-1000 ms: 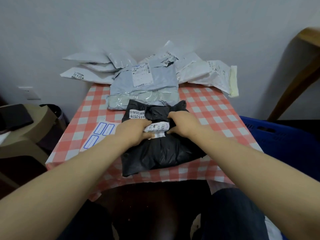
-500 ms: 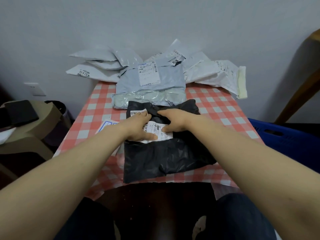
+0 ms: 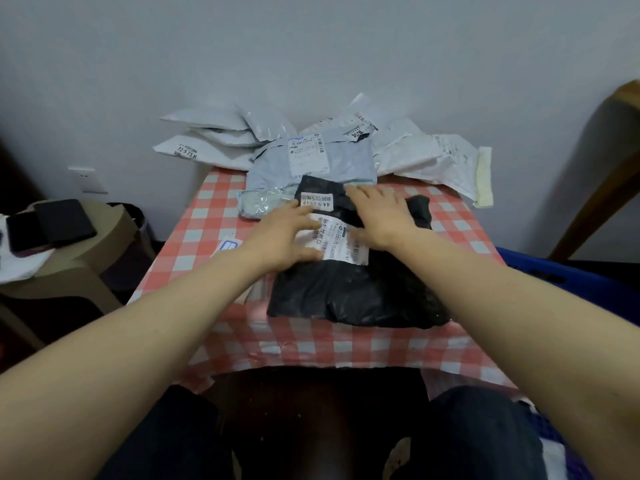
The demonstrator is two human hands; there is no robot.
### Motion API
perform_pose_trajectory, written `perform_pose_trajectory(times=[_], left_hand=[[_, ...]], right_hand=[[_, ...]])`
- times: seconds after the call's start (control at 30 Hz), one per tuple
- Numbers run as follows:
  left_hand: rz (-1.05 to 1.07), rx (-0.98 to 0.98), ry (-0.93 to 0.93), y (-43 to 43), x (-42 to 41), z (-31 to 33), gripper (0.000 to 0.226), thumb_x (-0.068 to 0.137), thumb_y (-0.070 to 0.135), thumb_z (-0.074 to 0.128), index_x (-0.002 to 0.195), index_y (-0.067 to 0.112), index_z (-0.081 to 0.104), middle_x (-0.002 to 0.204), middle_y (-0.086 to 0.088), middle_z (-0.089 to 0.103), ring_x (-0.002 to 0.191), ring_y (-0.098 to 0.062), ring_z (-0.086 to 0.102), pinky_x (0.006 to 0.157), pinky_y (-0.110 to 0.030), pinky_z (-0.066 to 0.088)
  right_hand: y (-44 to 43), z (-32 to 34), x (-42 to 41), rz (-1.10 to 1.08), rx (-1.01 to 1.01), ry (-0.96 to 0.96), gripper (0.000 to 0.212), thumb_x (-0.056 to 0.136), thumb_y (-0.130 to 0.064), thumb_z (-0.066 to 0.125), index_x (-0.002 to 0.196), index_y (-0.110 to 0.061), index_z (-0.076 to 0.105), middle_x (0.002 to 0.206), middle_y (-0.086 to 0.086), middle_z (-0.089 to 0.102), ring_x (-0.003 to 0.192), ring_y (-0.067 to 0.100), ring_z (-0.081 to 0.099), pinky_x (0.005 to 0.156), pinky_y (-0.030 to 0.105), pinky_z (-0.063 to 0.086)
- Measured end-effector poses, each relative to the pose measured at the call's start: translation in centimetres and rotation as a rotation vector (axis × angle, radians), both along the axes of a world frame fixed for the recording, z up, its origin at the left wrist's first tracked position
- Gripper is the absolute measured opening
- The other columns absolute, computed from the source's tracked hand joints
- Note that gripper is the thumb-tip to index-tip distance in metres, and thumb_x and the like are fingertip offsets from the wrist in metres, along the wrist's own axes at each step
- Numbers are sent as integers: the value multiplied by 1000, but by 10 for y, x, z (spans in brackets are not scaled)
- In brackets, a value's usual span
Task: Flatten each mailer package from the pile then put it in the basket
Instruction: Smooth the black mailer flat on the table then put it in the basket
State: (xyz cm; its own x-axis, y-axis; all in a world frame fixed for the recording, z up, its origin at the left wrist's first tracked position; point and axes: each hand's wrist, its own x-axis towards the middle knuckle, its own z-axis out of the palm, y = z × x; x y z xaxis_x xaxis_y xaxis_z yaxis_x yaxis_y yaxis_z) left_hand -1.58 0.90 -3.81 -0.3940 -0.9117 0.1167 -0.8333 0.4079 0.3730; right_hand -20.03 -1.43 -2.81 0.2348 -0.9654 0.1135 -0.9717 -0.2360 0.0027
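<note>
A: Entry one, the black mailer (image 3: 353, 292): where?
B: One, lying on the checked table (image 3: 207, 216) towards its near edge, in front of the pile (image 3: 408, 157). Its far end overlaps a grey mailer (image 3: 270, 168). Two white tags on top: a small label (image 3: 317, 201) at the far end and a large label (image 3: 341, 244) midway.
A: Entry two, the left hand (image 3: 280, 240)?
B: Palm down on the black mailer, fingers straight and slightly spread. The fingertips are on the large label, and the thumb lies along its near edge.
A: Entry three, the right hand (image 3: 384, 216)?
B: Palm down on the far right part of the black mailer, fingers straight and fanned. The thumb touches the large label's right side.
A: The pile itself?
B: Several white and grey mailers, heaped at the table's far edge against the wall. Some overhang to left and right.
A: The basket (image 3: 571, 282)?
B: Blue, right of the table and lower than its top, only partly in view. Contents: cannot tell.
A: Sundries?
B: A beige stool (image 3: 69, 268) at left, a wall socket (image 3: 85, 180), and a wooden chair (image 3: 616, 150) at the right edge
</note>
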Motion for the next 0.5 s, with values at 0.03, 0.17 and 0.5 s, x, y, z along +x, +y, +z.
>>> perform_pose_trajectory(times=[0.03, 0.17, 0.5], left_hand=[[-17, 51, -27, 4, 1, -1, 68, 77, 33, 76, 137, 15, 49, 155, -4, 27, 145, -20, 15, 115, -29, 14], [-80, 392, -76, 12, 10, -12, 87, 76, 40, 75, 147, 15, 31, 159, 5, 10, 146, -12, 11, 116, -24, 12], [-22, 245, -104, 13, 7, -34, 59, 87, 35, 65, 140, 18, 45, 152, 1, 33, 137, -20, 36, 112, -31, 28]], right_hand=[[6, 2, 1, 58, 9, 18, 67, 88, -35, 60, 147, -25, 28, 152, 1, 29, 139, 26, 24, 112, 44, 20], [26, -6, 13, 202, 417, -95, 83, 69, -55, 75, 138, -18, 45, 152, 0, 26, 138, 21, 31, 112, 40, 29], [30, -37, 24, 229, 280, -12, 46, 86, -34, 65, 123, -8, 56, 133, 9, 43, 114, 32, 52, 85, 33, 43]])
